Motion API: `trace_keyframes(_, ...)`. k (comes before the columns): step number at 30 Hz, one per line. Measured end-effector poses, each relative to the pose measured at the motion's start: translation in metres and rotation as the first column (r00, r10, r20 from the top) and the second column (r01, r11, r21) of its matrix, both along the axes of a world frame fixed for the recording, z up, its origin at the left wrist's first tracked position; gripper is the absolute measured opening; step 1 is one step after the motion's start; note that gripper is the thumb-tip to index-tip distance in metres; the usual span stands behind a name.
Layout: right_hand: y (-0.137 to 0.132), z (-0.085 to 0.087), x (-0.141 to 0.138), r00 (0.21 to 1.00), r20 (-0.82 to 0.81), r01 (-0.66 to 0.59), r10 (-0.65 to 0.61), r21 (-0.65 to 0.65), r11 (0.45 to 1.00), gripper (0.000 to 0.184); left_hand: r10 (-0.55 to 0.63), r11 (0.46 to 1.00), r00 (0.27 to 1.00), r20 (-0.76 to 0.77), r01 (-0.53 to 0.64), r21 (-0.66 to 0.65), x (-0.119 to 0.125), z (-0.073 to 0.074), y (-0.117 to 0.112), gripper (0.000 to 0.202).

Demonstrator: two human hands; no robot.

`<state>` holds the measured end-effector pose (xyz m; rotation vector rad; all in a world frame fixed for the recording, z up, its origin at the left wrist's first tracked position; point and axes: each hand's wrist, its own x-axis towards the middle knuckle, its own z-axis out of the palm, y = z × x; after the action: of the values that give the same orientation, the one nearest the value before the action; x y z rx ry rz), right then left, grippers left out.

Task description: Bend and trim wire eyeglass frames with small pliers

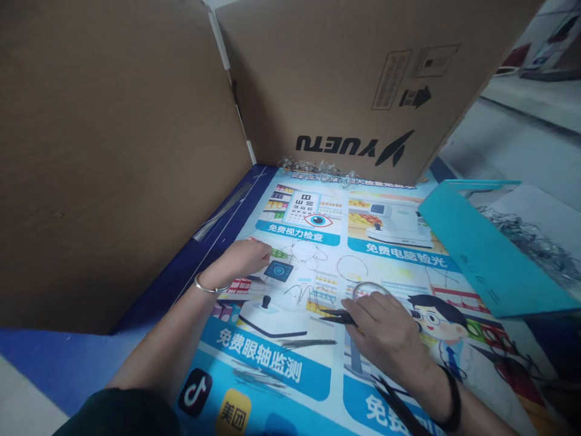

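Observation:
My left hand (252, 255) is closed low over the printed sheet, a bracelet on its wrist; whatever its fingers hold is hidden. Just to its right lies a thin wire bent into a petal-like outline (313, 257). My right hand (385, 330) is wrapped round dark, narrow-jawed pliers (336, 316), whose tips point left. A loop of wire (370, 286) shows just above its knuckles. Between the hands rest a round wire ring (351, 257) and a zigzag bent wire (303, 295). Below the right hand is a second dark pointed tool (396, 407), partly hidden by the wrist.
Tall cardboard panels (113, 151) stand at the left and back. Silvery wire scraps (318, 168) line the back panel's foot. At right, a turquoise folder (492, 254) stands beside a heap of tangled wire (531, 242). Dark straight wires (263, 378) lie on the printed sheet (313, 387) in front.

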<state>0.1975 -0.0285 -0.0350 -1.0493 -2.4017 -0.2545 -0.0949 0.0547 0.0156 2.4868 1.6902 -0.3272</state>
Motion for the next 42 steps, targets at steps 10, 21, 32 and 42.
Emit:
trace_keyframes(10,0.000,-0.001,0.000,1.000,0.013,-0.027,0.027,0.005,1.000,0.020,-0.048,0.996,0.996,-0.072,0.053,0.076,0.001,-0.017,0.001,0.027)
trace_keyframes(21,0.000,-0.002,0.000,0.999,0.014,-0.040,0.039,0.022,0.999,0.019,-0.057,0.996,0.998,-0.007,0.057,0.073,0.001,-0.014,0.001,0.026)
trace_keyframes(32,0.002,0.004,0.001,1.000,0.009,0.003,-0.003,0.016,1.000,0.019,0.042,0.999,0.694,0.719,-0.031,-0.028,0.034,-0.004,-0.014,0.023)
trace_keyframes(42,0.001,0.006,0.000,0.999,0.023,0.045,-0.045,0.021,0.999,0.017,0.223,0.963,0.453,0.863,0.037,-0.268,0.064,-0.010,-0.037,0.019)
